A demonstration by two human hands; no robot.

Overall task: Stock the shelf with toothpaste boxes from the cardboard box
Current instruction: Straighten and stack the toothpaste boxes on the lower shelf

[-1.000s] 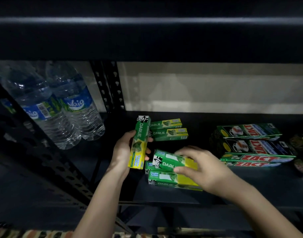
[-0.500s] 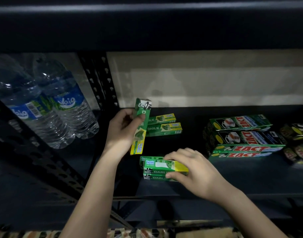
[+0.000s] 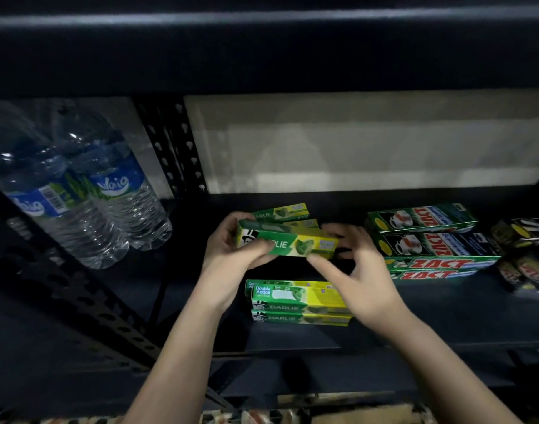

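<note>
A green and yellow Darlie toothpaste box (image 3: 288, 243) hangs level above the dark shelf (image 3: 292, 338), held at both ends. My left hand (image 3: 231, 255) grips its left end and my right hand (image 3: 360, 270) pinches its right end. Below it, near the shelf's front, two Darlie boxes (image 3: 298, 302) lie stacked. Two more Darlie boxes (image 3: 282, 213) lie further back, partly hidden by the held box. A strip of the cardboard box (image 3: 369, 416) shows at the bottom edge.
Green Zact toothpaste boxes (image 3: 430, 240) are stacked to the right, with dark packs (image 3: 525, 255) beyond them. Water bottles (image 3: 88, 194) stand in the bay to the left, past a perforated black upright (image 3: 176, 148). Another shelf board (image 3: 262, 50) runs overhead.
My left hand turned its upright box to level. My right hand let go of the front stack and rose to take the held box's right end.
</note>
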